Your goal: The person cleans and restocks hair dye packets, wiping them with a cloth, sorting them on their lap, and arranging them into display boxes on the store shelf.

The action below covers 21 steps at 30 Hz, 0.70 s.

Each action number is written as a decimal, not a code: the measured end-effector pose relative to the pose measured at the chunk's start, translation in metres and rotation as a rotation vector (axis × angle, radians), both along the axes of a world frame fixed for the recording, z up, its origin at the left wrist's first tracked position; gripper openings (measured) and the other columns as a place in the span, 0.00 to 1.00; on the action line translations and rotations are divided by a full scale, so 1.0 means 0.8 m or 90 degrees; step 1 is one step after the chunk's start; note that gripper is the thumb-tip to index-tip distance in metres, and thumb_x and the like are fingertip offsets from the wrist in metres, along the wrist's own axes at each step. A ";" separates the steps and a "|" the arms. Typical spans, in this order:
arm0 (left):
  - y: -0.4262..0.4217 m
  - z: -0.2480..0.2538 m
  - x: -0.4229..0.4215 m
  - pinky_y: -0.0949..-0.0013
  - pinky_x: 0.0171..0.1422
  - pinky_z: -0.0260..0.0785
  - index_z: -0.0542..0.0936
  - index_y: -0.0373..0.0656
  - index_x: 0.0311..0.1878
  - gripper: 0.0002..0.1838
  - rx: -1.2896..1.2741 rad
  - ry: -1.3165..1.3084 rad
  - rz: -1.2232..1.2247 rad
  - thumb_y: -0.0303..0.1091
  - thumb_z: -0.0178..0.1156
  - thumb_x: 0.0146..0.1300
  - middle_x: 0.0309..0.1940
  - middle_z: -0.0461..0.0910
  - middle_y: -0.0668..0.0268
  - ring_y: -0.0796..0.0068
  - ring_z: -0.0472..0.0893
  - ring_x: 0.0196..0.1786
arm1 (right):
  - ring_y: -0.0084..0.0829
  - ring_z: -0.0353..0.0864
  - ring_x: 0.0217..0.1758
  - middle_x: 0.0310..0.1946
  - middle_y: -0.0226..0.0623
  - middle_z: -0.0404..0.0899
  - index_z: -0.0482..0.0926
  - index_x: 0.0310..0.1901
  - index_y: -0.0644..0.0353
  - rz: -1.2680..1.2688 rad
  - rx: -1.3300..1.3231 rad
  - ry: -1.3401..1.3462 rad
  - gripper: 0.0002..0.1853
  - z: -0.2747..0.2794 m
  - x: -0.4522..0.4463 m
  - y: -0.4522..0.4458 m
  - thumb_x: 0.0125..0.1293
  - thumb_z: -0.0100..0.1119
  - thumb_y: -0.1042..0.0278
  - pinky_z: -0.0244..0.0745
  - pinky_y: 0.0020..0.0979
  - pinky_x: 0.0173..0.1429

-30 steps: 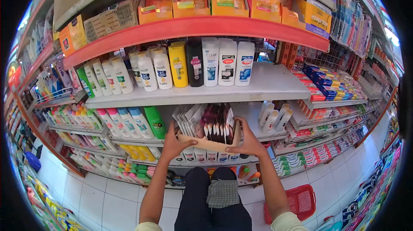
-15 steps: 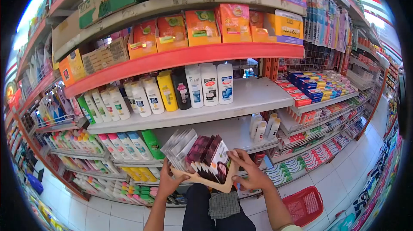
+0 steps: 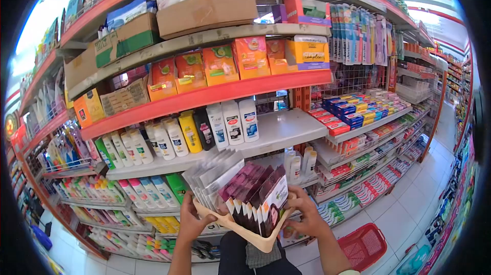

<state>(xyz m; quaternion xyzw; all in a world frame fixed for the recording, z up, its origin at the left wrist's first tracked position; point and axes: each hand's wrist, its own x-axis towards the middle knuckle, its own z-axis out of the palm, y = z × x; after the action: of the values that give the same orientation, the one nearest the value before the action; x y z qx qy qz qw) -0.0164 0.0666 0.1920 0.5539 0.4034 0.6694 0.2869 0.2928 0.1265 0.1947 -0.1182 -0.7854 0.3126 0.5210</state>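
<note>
A cream-coloured tray (image 3: pixel 264 244) is held up in front of the shelf, tilted a little. Silver sachets (image 3: pixel 210 175) stand in its left part, and dark purple sachets (image 3: pixel 248 183) with a printed face on the front one fill its right part. My left hand (image 3: pixel 193 220) grips the left end, thumb over the front rim. At the other end my right hand (image 3: pixel 307 209) has its fingers round the tray's right side, beside the front sachet. Shampoo bottles (image 3: pixel 232 123) line the shelf behind the tray.
The white shelf (image 3: pixel 286 127) lies just beyond the tray. Above it, orange boxes (image 3: pixel 220 64) sit on a red-edged shelf. Toothpaste boxes (image 3: pixel 353 111) are stacked to the right. A red basket (image 3: pixel 364 247) stands on the tiled floor at lower right.
The tray has come up higher and its front rim shows more, with both hands still on it. My view has shifted, so the shelves sit lower and further left.
</note>
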 end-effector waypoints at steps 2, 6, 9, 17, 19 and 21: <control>0.002 0.028 0.008 0.69 0.55 0.73 0.61 0.40 0.55 0.42 0.023 0.037 -0.022 0.24 0.75 0.36 0.49 0.73 0.63 0.71 0.76 0.52 | 0.50 0.69 0.61 0.60 0.51 0.61 0.72 0.47 0.56 -0.013 0.023 0.009 0.26 0.013 0.010 -0.001 0.43 0.73 0.75 0.66 0.39 0.60; 0.018 0.079 0.033 0.69 0.59 0.70 0.61 0.39 0.57 0.44 0.091 0.035 -0.010 0.29 0.77 0.35 0.50 0.73 0.64 0.71 0.74 0.54 | 0.49 0.69 0.61 0.61 0.51 0.61 0.72 0.46 0.56 -0.048 0.123 0.035 0.27 0.066 0.029 -0.003 0.42 0.73 0.77 0.67 0.40 0.59; 0.042 0.125 0.045 0.69 0.59 0.70 0.59 0.38 0.60 0.46 0.142 0.087 -0.008 0.29 0.77 0.37 0.51 0.72 0.62 0.70 0.74 0.54 | 0.47 0.68 0.62 0.60 0.50 0.60 0.72 0.45 0.57 -0.075 0.206 0.064 0.26 0.116 0.045 -0.002 0.43 0.71 0.80 0.67 0.40 0.59; 0.109 0.303 0.105 0.68 0.57 0.70 0.58 0.38 0.63 0.42 0.323 0.269 -0.099 0.37 0.72 0.50 0.51 0.71 0.57 0.69 0.74 0.55 | 0.31 0.68 0.56 0.57 0.41 0.62 0.69 0.45 0.60 -0.086 0.259 0.211 0.22 0.237 0.089 0.027 0.47 0.65 0.81 0.70 0.31 0.55; 0.117 0.347 0.121 0.67 0.56 0.70 0.58 0.38 0.62 0.41 0.310 0.310 -0.108 0.41 0.71 0.51 0.49 0.73 0.55 0.68 0.74 0.54 | 0.28 0.68 0.54 0.55 0.39 0.62 0.69 0.44 0.60 -0.121 0.266 0.224 0.21 0.269 0.104 0.034 0.48 0.66 0.80 0.70 0.29 0.55; 0.130 0.382 0.131 0.67 0.56 0.70 0.60 0.36 0.62 0.41 0.275 0.358 -0.074 0.46 0.71 0.52 0.47 0.75 0.52 0.66 0.75 0.54 | 0.26 0.68 0.51 0.52 0.37 0.63 0.69 0.44 0.61 -0.155 0.303 0.223 0.21 0.298 0.117 0.046 0.49 0.67 0.78 0.70 0.28 0.54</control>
<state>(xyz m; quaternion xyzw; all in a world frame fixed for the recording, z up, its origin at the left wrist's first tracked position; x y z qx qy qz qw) 0.0884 0.1706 0.4976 0.7862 0.2838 0.5433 0.0787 0.3866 0.1632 0.4332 -0.0306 -0.7146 0.0710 0.6952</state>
